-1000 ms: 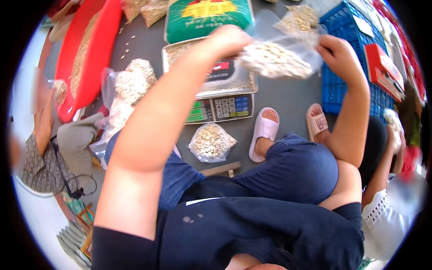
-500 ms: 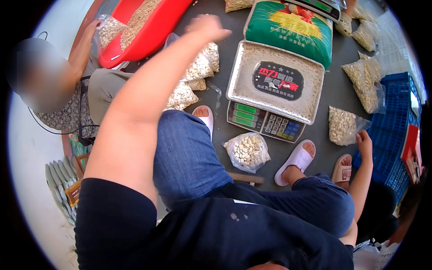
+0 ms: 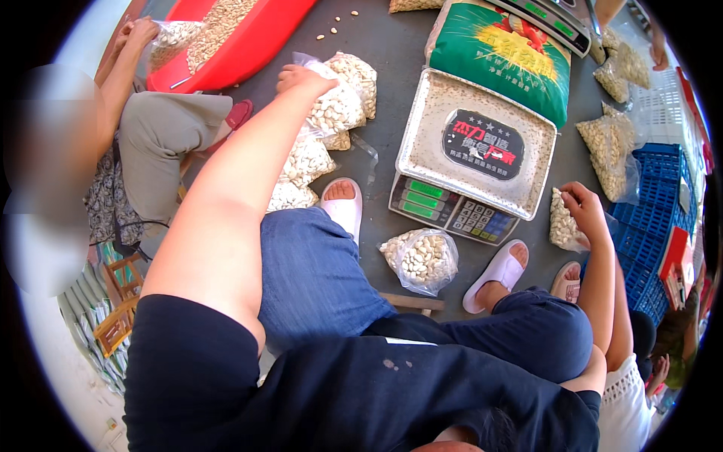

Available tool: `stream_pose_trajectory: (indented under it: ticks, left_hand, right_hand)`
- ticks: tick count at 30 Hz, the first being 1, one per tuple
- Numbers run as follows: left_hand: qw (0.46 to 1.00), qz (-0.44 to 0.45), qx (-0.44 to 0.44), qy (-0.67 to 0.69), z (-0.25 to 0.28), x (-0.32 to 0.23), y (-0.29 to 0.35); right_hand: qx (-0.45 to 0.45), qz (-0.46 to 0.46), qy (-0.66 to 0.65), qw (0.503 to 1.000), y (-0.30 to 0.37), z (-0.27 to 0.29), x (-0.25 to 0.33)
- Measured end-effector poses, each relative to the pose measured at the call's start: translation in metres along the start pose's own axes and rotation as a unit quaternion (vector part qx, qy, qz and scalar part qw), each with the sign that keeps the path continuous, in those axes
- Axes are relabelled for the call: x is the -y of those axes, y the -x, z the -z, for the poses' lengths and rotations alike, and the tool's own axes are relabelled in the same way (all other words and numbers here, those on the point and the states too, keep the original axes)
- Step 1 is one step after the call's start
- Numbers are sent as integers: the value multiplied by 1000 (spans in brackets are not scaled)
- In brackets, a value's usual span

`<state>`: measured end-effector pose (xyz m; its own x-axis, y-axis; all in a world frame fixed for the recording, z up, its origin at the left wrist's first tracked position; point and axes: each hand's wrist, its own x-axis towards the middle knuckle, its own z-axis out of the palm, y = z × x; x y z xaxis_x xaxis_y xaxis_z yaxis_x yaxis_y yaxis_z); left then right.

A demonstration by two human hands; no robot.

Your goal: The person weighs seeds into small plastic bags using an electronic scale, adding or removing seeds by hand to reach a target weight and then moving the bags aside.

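My left hand [image 3: 303,81] reaches out to the far left, its fingers curled on the top of a clear plastic bag of pale, bean-like pieces [image 3: 331,113]. That bag lies on a small pile with another bag of the same [image 3: 307,162]. On the right, my right hand [image 3: 587,212] bends over a smaller clear bag of pale pieces [image 3: 560,224], thumb and fingers close together at its side; the hand covers part of it. Between my feet stands a filled clear bag [image 3: 425,260]. Ahead of it is a scale [image 3: 468,200] with a bare, speckled metal pan [image 3: 422,135].
A green sack [image 3: 501,56] lies behind the scale, with a second scale [image 3: 553,22] beyond it. At far left a person holds a bag [image 3: 175,38] over a red trough [image 3: 279,45]. Blue crates [image 3: 655,188] and filled bags [image 3: 606,147] line the right side.
My left hand has come down and nearer, onto the bag on the pile. My right hand has shifted left and forward over its bag. The person at left has brought both hands together.
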<state>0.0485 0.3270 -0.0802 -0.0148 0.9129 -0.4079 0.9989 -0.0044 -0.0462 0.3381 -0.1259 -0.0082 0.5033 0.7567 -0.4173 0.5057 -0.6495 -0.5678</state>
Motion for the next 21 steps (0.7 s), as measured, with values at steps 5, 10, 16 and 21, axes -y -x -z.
stream_pose_trajectory:
  ticks: [5, 10, 16, 21]
  left_hand:
    - [985, -124, 121, 22, -35, 68, -76]
    - [905, -39, 170, 389, -9, 33, -30]
    - [721, -65, 276, 632, 85, -19, 81]
    - [522, -84, 519, 671, 90, -49, 130]
  right_hand:
    - [20, 44, 20, 999, -10, -8, 11]
    - [16, 94, 44, 994, -11, -8, 18]
    - [2, 124, 42, 991, 1, 0, 15]
    - [-17, 129, 41, 991, 17, 14, 18]
